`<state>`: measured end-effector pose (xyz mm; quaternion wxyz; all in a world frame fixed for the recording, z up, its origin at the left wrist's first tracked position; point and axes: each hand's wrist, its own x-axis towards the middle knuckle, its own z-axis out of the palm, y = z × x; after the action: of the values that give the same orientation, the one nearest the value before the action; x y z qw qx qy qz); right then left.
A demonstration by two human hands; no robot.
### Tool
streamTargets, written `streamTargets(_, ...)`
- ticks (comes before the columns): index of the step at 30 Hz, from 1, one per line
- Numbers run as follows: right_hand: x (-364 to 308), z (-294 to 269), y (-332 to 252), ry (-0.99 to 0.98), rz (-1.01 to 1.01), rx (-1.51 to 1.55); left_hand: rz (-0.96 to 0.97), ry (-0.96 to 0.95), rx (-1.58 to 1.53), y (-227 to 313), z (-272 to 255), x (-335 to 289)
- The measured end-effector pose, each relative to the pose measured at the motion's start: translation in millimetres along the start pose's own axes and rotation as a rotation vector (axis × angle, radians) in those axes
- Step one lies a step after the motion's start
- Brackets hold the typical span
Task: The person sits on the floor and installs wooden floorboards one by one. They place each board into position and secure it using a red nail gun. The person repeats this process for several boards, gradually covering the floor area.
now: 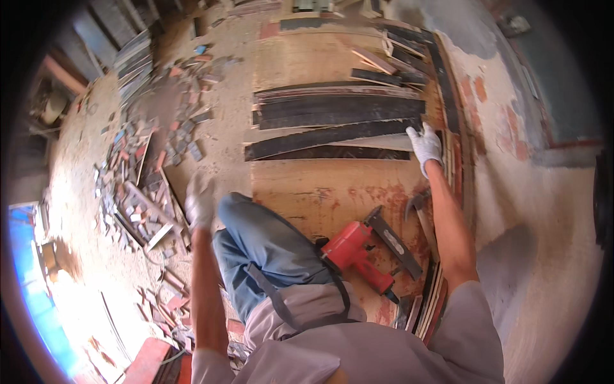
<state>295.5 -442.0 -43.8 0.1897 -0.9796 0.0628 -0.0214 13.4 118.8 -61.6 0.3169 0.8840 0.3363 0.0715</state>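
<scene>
Head view: red nailer (350,248) and hammer (424,221) lie near black strips (329,137).

The person wears white gloves (427,148) on both hands (201,208), a short-sleeved greyish-mauve shirt (377,349), dark straps (274,296) and blue trousers (272,240).

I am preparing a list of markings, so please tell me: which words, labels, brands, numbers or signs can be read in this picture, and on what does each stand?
No text can be read.
Red nail gun: a pale marking on its dark magazine, too small and blurred to read.
Dark strips: no lettering that I can make out.
</scene>
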Motion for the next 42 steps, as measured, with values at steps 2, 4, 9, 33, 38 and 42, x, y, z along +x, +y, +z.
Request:
streamTargets(2, -4.7, 1.7, -23.6, -0.092, 0.034, 0.180, -0.052, -0.097, -0.103, 44.0, 31.5, 27.0)
streamTargets(4, -17.9, 9.2, -33.0, -0.059, 0.067, 0.337, -0.004, -0.154, -0.190, 57.1, 53.9, 48.8)
streamTargets(9, -30.6, -1.4, -18.4, -0.272, 0.133, 0.562, -0.039, -0.301, -0.646, 67.9, 76.0, 78.1)
streamTargets(33, -184.7, -56.4, 27.0, -0.298, -0.105, 0.983, 0.113, -0.281, -0.217, 33.1, 38.9, -10.5)
streamTargets(38, -189.9, -77.3, 15.2, -0.357, 0.073, 1.108, -0.128, -0.234, -0.463, 33.1, 58.9, 2.8)
streamTargets(42, -188.7, -77.7, 12.6, -0.398, 0.328, 1.256, -0.263, -0.251, -0.547, 39.0, 62.0, 2.0)
